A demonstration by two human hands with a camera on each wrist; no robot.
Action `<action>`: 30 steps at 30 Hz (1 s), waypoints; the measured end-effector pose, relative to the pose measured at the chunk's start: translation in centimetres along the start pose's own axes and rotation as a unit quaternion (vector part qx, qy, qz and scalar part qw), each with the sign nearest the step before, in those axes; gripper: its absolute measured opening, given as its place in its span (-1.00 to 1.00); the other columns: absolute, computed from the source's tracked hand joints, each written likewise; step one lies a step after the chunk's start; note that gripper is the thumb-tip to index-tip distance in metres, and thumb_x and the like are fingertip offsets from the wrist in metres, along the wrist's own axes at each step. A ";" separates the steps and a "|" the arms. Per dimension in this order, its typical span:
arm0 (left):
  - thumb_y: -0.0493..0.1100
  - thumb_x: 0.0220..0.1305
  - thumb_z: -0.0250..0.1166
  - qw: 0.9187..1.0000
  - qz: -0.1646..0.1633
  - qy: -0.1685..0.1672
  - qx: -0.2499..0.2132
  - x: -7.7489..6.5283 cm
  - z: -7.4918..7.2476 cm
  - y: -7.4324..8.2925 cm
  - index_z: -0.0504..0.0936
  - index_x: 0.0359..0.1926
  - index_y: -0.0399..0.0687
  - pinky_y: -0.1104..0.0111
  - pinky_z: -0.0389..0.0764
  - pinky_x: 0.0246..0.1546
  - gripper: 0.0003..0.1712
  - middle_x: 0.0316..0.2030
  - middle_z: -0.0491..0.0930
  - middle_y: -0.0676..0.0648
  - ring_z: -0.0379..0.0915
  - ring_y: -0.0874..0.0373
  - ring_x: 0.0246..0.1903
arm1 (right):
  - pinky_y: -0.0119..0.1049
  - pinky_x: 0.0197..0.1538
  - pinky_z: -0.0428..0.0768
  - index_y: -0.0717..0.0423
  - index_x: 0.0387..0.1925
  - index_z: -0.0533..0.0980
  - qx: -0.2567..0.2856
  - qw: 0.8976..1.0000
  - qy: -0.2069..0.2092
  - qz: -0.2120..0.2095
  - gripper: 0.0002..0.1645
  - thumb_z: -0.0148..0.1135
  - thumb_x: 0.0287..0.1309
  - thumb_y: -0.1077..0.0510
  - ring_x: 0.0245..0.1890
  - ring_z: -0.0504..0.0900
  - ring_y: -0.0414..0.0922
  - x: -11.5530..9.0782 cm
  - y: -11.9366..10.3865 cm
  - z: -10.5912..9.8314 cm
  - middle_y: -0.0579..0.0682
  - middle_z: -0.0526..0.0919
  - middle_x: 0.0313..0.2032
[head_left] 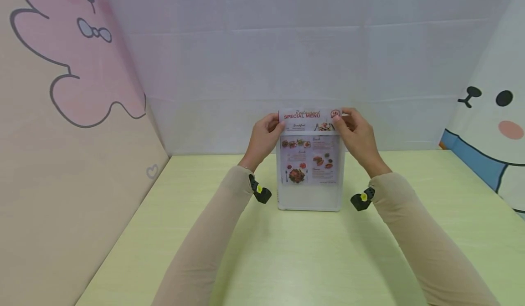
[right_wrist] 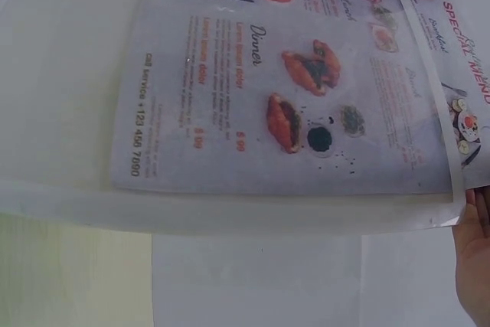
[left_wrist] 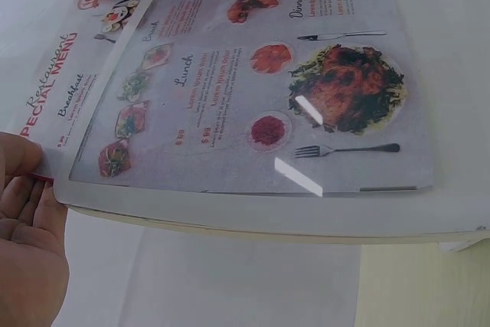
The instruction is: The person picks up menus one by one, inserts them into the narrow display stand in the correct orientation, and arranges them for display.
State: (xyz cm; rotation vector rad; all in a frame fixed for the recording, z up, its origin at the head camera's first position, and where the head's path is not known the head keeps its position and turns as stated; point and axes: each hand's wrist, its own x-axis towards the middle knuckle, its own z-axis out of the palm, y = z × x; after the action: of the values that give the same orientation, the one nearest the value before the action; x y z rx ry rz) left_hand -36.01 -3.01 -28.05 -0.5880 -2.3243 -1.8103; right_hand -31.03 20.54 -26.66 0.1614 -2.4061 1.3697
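Note:
A printed restaurant menu sheet (head_left: 302, 119) sits most of the way inside a white-framed display stand (head_left: 310, 199), behind its clear front. Its top strip, with the red "SPECIAL MENU" heading, sticks out above the frame's upper edge. My left hand (head_left: 264, 137) pinches the sheet's upper left edge between thumb and fingers. At the upper right, my right hand (head_left: 358, 135) pinches the other edge, thumb in front. In the left wrist view the sheet's lower end (left_wrist: 398, 166) lies short of the stand's bottom. The right wrist view shows the "Dinner" part (right_wrist: 256, 59) under the glossy cover.
The stand is upright on a pale yellow-green table (head_left: 205, 196). A white cloth wall (head_left: 254, 59) rises behind it. Side panels carry a pink cartoon animal (head_left: 78, 82) at left and a white one (head_left: 484, 119) at right.

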 end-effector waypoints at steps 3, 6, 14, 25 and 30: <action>-0.13 0.41 0.13 1.000 0.001 -0.001 -0.001 0.0 0.0 0.0 0.55 0.07 -0.14 0.28 0.59 -0.06 -0.70 -0.04 0.66 -0.13 0.60 0.12 -0.11 | -0.03 0.11 0.46 0.11 0.15 0.35 0.001 1.000 0.000 0.001 -0.48 -0.08 0.41 -0.17 0.03 0.53 0.01 0.0 -0.1 0.0 0.19 0.55 0.12; -0.13 0.41 0.13 1.000 0.002 -0.002 -0.003 0.0 0.0 0.0 0.54 0.07 -0.15 0.28 0.59 -0.06 -0.70 -0.04 0.65 -0.14 0.60 0.11 -0.11 | -0.12 0.05 0.45 0.12 0.11 0.37 -0.007 1.000 0.003 0.001 -0.50 -0.10 0.42 -0.16 -0.03 0.52 -0.07 0.0 -0.1 0.0 0.16 0.57 0.07; -0.13 0.41 0.14 1.000 0.004 -0.004 -0.010 -0.1 0.0 0.2 0.54 0.08 -0.15 0.27 0.58 -0.02 -0.69 -0.03 0.65 -0.14 0.60 0.11 -0.08 | -0.35 -0.07 0.44 0.14 0.05 0.41 -0.019 1.000 0.010 -0.005 -0.56 -0.08 0.43 -0.11 -0.12 0.51 -0.23 -0.1 -0.1 -0.1 0.13 0.60 -0.02; -0.14 0.41 0.14 1.000 -0.004 0.000 -0.006 -0.1 0.2 0.3 0.56 0.05 -0.13 0.30 0.57 -0.01 -0.73 -0.04 0.66 -0.12 0.60 0.13 -0.07 | -0.43 -0.10 0.42 0.20 -0.01 0.45 -0.037 0.999 0.011 -0.017 -0.59 -0.03 0.42 -0.06 -0.14 0.51 -0.23 0.1 -0.1 -0.3 0.16 0.63 0.00; -0.15 0.41 0.14 1.000 -0.002 -0.001 -0.008 -0.1 0.1 0.3 0.56 0.03 -0.14 0.30 0.58 -0.05 -0.74 -0.05 0.66 -0.12 0.60 0.12 -0.11 | -0.37 -0.07 0.44 0.22 0.01 0.44 -0.032 0.999 0.012 -0.021 -0.58 -0.04 0.42 -0.05 -0.11 0.53 -0.14 0.0 0.0 -0.2 0.18 0.63 0.01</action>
State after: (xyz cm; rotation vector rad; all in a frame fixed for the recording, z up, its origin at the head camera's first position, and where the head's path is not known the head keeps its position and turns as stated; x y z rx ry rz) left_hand -35.78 -2.86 -27.87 -0.5875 -2.3160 -1.8332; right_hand -30.98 20.71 -26.51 0.1761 -2.4092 1.2664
